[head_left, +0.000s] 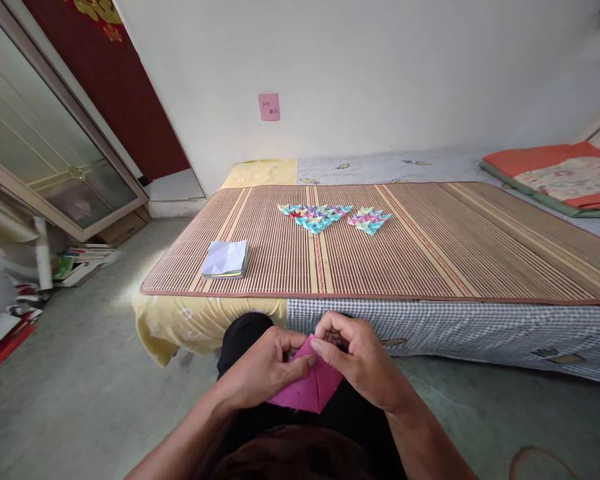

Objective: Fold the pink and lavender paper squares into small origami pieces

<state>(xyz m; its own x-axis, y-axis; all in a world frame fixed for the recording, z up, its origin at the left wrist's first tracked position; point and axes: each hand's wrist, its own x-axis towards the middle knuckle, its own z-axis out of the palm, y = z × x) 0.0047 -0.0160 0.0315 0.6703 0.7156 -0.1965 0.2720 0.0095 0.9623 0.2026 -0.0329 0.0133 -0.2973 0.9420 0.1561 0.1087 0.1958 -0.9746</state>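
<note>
A bright pink sheet of folding paper (307,391), partly folded with a crease down its right side, is held over my lap. My left hand (267,367) grips it from the left, thumb flat on its upper part. At the top corner, my right hand (357,357) pinches the paper between thumb and curled fingers. The two thumbs are close together near that corner. Part of the paper is hidden under my left hand. Beyond my hands, the bed's edge carries a brown striped bamboo mat (260,280).
On the mat lie a stack of pale paper squares (225,259) and two clusters of colourful folded paper pieces (315,218), (369,220). Folded orange and floral bedding (565,175) rests at the far right. A pink note (269,107) hangs on the wall.
</note>
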